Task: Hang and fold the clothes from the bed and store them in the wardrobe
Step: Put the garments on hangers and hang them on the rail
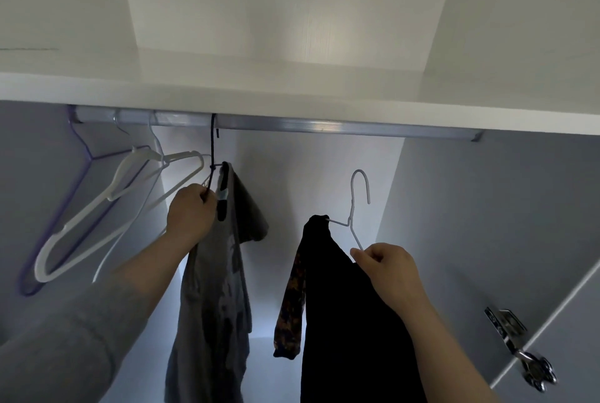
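Left hand (191,211) grips dark hanger (211,149) of grey top (214,289), already hooked on rail (292,126) | right hand (389,268) pinches white hanger (351,208) carrying black garment (341,305), hook below rail, not yet on | spare hangers (112,190) at left | progress: one hung, one pending; bed unseen, remainder unknown

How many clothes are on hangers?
2. A gray garment hangs from the rail on a dark hanger gripped by the left hand; a black garment is on the white hanger in the right hand.
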A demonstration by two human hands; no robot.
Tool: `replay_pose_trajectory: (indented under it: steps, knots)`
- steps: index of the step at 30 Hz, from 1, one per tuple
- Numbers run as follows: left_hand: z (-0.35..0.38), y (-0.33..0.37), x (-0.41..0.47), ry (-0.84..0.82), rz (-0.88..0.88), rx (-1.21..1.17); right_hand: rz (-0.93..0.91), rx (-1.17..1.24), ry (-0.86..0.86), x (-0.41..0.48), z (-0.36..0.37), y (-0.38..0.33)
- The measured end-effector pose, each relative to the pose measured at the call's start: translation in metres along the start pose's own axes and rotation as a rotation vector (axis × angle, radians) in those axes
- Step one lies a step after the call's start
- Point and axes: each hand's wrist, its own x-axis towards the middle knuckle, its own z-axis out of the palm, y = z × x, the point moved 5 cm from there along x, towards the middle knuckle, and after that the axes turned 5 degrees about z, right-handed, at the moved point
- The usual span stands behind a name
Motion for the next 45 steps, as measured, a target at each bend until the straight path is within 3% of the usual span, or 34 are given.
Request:
replay_pose_trajectory:
  steps: [3, 5, 7, 10, 19, 27, 35, 42, 45]
  knots:
    - [-0.015, 0.018, -0.015, 0.114, 0.118, 0.044, -0.027, -0.007, -0.014, -0.002, 0.000, 0.002]
    - [-0.022, 0.038, -0.028, 0.140, 0.305, 0.045, -0.041, -0.016, -0.024, -0.002, -0.001, 0.004]
    - [-0.019, 0.056, -0.043, 0.040, 0.459, 0.045, -0.066, -0.042, -0.046, 0.000, -0.003, 0.005]
    - [-0.007, 0.069, -0.064, -0.162, 0.534, -0.023, -0.134, -0.105, -0.103, 0.003, -0.008, 0.005]
    - [0.027, 0.070, -0.087, -0.435, 0.490, -0.076, -0.315, -0.137, -0.230, 0.005, -0.042, 0.004]
    - [0.045, 0.075, -0.093, -0.509, 0.399, -0.109, -0.337, -0.018, -0.141, 0.012, -0.068, 0.004]
    - [0.040, 0.100, -0.103, -0.629, 0.496, -0.127, -0.400, -0.009, -0.110, 0.017, -0.065, -0.009]
    - [0.041, 0.113, -0.116, -0.634, 0.206, -0.485, -0.422, 0.000, -0.136, 0.025, -0.051, -0.013]
    - [0.044, 0.104, -0.118, -0.623, 0.103, -0.519, -0.387, -0.021, -0.134, 0.031, -0.044, -0.003]
